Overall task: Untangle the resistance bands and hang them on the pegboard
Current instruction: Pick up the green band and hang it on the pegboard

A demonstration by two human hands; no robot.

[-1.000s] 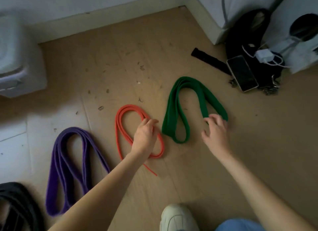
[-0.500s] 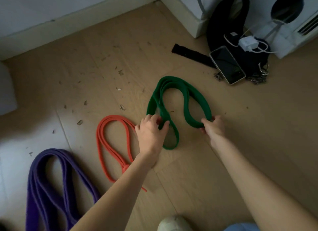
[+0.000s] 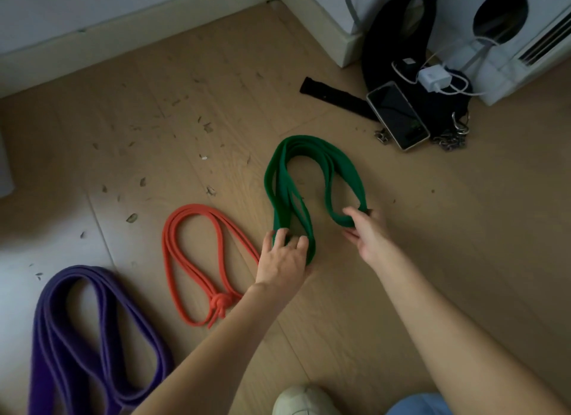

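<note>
Lying folded in an arch on the wooden plank floor (image 3: 401, 260), the wide green rubber resistance band (image 3: 279, 183) is held at both near ends: the left hand (image 3: 282, 260) grips its left loop with curled fingers, the right hand (image 3: 367, 232) pinches its right loop. Just left lies the thin orange knotted band (image 3: 173, 260), further left the broad purple band (image 3: 102, 346). Bare floor opens far left toward the white skirting board (image 3: 139, 31); a phone (image 3: 398, 115) lies far right.

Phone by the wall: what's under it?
The phone lies on a black bag, over its strap end. Chain shows beside it; whatever lies directly beneath is covered.
</note>
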